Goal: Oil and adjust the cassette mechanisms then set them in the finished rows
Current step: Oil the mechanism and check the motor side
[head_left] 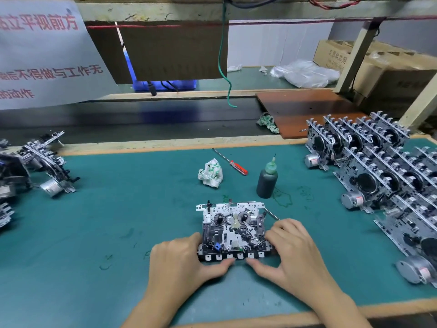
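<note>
The cassette mechanism [233,229] lies flat on the green mat [118,209] at lower centre of the frame, long axis running left to right; the left hand [182,259] grips its left end, the right hand [290,250] its right end, thumbs along the key edge; the finished rows [378,171] stand at right of the frame, nearer the right hand; the oil bottle [267,179] stands just beyond

This is a factory assembly station on a small-electronics line. A green-matted surface [118,209] with wooden edging runs along a black conveyor belt [142,119], and many identical cassette mechanisms [378,166] stand in rows on the right, with more piled at the left [45,162]. A printed work-rule notice [40,55], cardboard cartons [390,74], an oil bottle [267,181] and a red-handled screwdriver [233,163] fit the same setting.
</note>
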A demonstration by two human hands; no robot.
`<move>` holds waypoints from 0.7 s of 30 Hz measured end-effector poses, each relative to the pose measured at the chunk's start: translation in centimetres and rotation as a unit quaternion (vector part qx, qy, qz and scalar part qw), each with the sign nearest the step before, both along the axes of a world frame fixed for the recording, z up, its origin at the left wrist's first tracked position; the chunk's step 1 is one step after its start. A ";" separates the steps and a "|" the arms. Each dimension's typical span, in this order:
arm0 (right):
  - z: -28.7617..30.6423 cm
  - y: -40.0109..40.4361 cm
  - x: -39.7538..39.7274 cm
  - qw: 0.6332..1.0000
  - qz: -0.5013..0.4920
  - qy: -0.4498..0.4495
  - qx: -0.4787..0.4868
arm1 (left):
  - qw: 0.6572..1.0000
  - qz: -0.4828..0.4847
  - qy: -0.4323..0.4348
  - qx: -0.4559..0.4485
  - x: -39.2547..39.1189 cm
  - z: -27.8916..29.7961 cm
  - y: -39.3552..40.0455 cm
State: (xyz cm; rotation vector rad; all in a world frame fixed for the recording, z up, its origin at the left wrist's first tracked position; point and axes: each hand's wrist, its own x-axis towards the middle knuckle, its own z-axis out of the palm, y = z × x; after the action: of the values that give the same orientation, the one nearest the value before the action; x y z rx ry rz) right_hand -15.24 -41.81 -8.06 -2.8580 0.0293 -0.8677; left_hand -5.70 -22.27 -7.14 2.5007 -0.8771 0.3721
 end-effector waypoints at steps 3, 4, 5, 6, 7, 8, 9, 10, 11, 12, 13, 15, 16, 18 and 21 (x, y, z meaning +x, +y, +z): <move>0.1 0.0 -0.2 1.000 0.013 0.008 0.015 | 1.000 -0.002 -0.011 0.006 0.3 -0.1 -0.2; 0.1 0.0 -0.2 1.000 0.008 0.005 0.011 | 1.000 -0.019 -0.012 0.004 0.5 -0.1 0.0; 0.1 0.0 -0.1 1.000 0.000 0.003 0.002 | 0.999 -0.043 -0.009 0.003 0.7 -0.2 0.3; 0.1 0.1 -0.1 1.000 -0.007 0.001 -0.006 | 0.998 -0.068 -0.004 0.007 0.9 -0.2 0.6; 0.1 0.0 -0.1 1.000 -0.012 0.000 -0.011 | 0.996 -0.089 0.000 0.013 1.1 -0.2 0.8; 0.1 0.0 -0.1 1.000 -0.012 0.001 -0.013 | 0.995 -0.102 -0.002 0.017 1.1 -0.2 1.0; 0.1 -0.1 -0.2 1.000 -0.008 0.005 -0.011 | 0.994 -0.109 -0.011 0.016 1.1 -0.2 1.1; 0.1 -0.1 -0.3 1.000 -0.001 0.010 -0.005 | 0.994 -0.108 -0.023 0.011 1.1 -0.3 1.1; 0.1 -0.2 -0.3 1.000 0.006 0.016 0.003 | 0.994 -0.102 -0.037 0.004 1.1 -0.4 1.1; 0.1 -0.2 -0.4 1.000 0.011 0.021 0.014 | 0.994 -0.095 -0.051 -0.001 1.0 -0.4 1.0; 0.1 -0.2 -0.4 0.999 0.017 0.027 0.024 | 0.994 -0.089 -0.065 -0.003 1.1 -0.3 1.0; 0.2 -0.3 -0.4 0.998 0.026 0.034 0.036 | 0.993 -0.089 -0.083 0.000 1.3 0.0 1.1; 0.2 -0.3 -0.4 0.998 0.026 0.035 0.037 | 0.992 -0.099 -0.083 0.005 1.4 0.0 1.3; 0.1 -0.3 -0.4 0.998 0.018 0.035 0.039 | 0.989 -0.132 -0.065 0.021 1.5 0.1 1.5; 0.1 -0.2 -0.4 0.998 0.010 0.041 0.050 | 0.988 -0.141 -0.053 0.025 1.3 -0.2 1.7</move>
State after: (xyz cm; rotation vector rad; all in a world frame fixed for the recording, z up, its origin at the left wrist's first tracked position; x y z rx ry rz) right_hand -15.60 -42.06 -8.00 -2.7937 0.0515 -0.7245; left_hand -4.42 -20.61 -7.36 2.3731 -1.2794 0.3939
